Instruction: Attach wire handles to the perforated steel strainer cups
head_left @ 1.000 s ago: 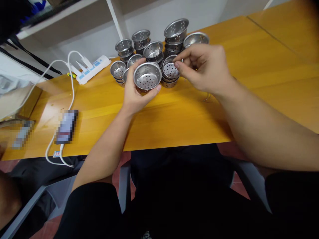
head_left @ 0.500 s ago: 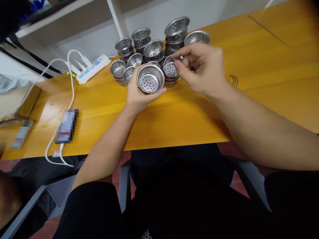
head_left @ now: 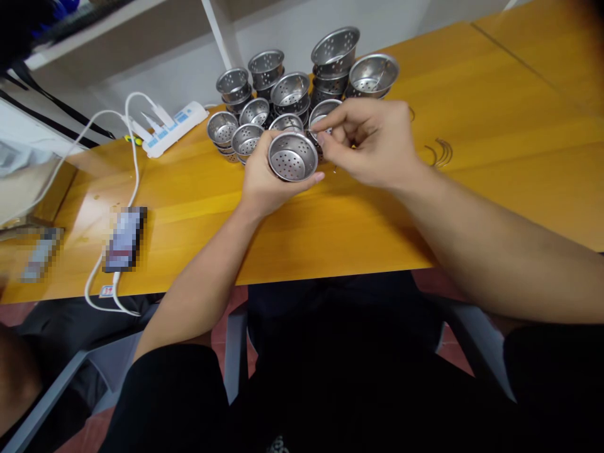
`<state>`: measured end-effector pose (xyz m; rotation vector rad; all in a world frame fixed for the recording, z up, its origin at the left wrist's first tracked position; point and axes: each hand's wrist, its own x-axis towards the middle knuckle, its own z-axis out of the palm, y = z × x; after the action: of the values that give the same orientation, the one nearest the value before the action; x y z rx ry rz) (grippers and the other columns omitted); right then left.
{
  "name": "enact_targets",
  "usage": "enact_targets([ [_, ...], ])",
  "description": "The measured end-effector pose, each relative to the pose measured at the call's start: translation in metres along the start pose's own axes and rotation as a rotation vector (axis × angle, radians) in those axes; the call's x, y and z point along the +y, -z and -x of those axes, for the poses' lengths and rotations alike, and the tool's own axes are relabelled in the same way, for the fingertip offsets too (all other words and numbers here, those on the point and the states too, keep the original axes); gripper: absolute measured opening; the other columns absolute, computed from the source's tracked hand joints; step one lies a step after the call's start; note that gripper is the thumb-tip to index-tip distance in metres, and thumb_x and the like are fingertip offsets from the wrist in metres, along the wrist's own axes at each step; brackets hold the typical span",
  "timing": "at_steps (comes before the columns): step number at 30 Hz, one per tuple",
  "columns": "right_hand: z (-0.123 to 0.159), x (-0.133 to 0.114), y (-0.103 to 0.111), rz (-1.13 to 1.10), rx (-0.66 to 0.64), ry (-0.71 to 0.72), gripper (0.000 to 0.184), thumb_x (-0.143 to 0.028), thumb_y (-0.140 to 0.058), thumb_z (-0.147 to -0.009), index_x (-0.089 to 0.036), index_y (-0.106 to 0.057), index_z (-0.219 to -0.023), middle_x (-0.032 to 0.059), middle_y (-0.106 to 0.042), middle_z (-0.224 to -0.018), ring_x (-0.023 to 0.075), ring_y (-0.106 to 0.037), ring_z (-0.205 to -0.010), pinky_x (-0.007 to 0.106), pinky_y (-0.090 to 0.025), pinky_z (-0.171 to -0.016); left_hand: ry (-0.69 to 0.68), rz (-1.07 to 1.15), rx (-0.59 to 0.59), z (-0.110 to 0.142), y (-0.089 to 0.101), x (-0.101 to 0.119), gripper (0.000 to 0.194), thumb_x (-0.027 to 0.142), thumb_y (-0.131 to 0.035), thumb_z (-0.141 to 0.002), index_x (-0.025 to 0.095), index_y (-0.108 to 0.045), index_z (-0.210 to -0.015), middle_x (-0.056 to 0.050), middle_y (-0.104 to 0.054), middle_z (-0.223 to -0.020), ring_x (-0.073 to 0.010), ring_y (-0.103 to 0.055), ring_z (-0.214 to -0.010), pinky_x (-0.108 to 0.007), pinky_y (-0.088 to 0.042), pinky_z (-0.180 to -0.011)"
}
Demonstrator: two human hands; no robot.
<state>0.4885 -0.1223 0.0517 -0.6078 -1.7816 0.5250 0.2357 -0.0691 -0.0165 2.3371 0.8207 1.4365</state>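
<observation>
Above the middle of the yellow bench [head_left: 358, 214], seen from the head camera, the left hand [head_left: 264, 182] cups a small perforated metal bowl [head_left: 292, 156], fingers wrapped round its wall and its open mouth tilted toward the person. The right hand [head_left: 372, 148] sits just beside it, thumb and forefinger pinched narrow at the bowl's right rim on something too thin to make out; I cannot tell whether it is a wire.

Behind the hands, toward the far edge of the bench, a cluster of like metal bowls [head_left: 287, 91] stands, several stacked in twos and threes, the tallest stack [head_left: 334, 53] at the right of the group. To the right of the right hand a few curved wire pieces [head_left: 440, 153] lie on the wood.

Near the far left corner a white power strip [head_left: 172, 126] rests, its white cable [head_left: 134, 163] running toward the near edge. A phone [head_left: 125, 239], blurred out, lies by the near left edge.
</observation>
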Motion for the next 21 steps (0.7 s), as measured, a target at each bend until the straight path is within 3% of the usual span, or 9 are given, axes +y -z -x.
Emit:
enact_targets([
  [3,0.001,-0.001,-0.002,0.017,-0.034,-0.053,0.051,-0.08,-0.084,-0.111,-0.029,-0.084,-0.108,-0.0005,-0.056,-0.072,0.0147,-0.045,-0.058,0.035,-0.048,-0.055,-0.03,0.021,-0.007,0.001,-0.001,0.003,0.104,0.078,-0.108,-0.084,0.032,-0.053,-0.159,-0.008,-0.075,-0.141,-0.0361,-0.081,-0.135,-0.059,-0.066,-0.128],
  [9,-0.002,0.001,0.003,0.053,0.018,-0.058,0.061,-0.088,-0.081,-0.108,-0.027,-0.085,-0.11,0.0001,-0.057,-0.073,0.0143,-0.044,-0.06,0.035,-0.047,-0.056,-0.072,0.067,-0.132,-0.003,0.0,0.017,0.099,0.074,-0.093,-0.102,0.037,-0.041,-0.177,-0.014,-0.064,-0.169,-0.0377,-0.073,-0.156,-0.055,-0.063,-0.135],
  [15,-0.002,-0.006,0.006,0.056,0.026,-0.148,0.044,-0.076,-0.09,-0.106,-0.033,-0.085,-0.112,0.0019,-0.063,-0.074,0.0203,-0.056,-0.064,0.04,-0.059,-0.062,-0.036,0.025,-0.07,-0.002,0.001,0.011,0.091,0.067,-0.104,-0.093,0.032,-0.057,-0.163,-0.013,-0.071,-0.155,-0.0381,-0.075,-0.147,-0.06,-0.061,-0.136],
  [21,-0.003,0.0,0.004,0.028,0.03,-0.067,0.047,-0.076,-0.093,-0.105,-0.03,-0.087,-0.109,0.0,-0.06,-0.071,0.0152,-0.049,-0.059,0.037,-0.05,-0.056,-0.04,0.039,-0.008,-0.002,-0.004,0.0,0.102,0.077,-0.105,-0.089,0.032,-0.051,-0.163,-0.01,-0.074,-0.147,-0.0351,-0.081,-0.139,-0.056,-0.065,-0.132],
])
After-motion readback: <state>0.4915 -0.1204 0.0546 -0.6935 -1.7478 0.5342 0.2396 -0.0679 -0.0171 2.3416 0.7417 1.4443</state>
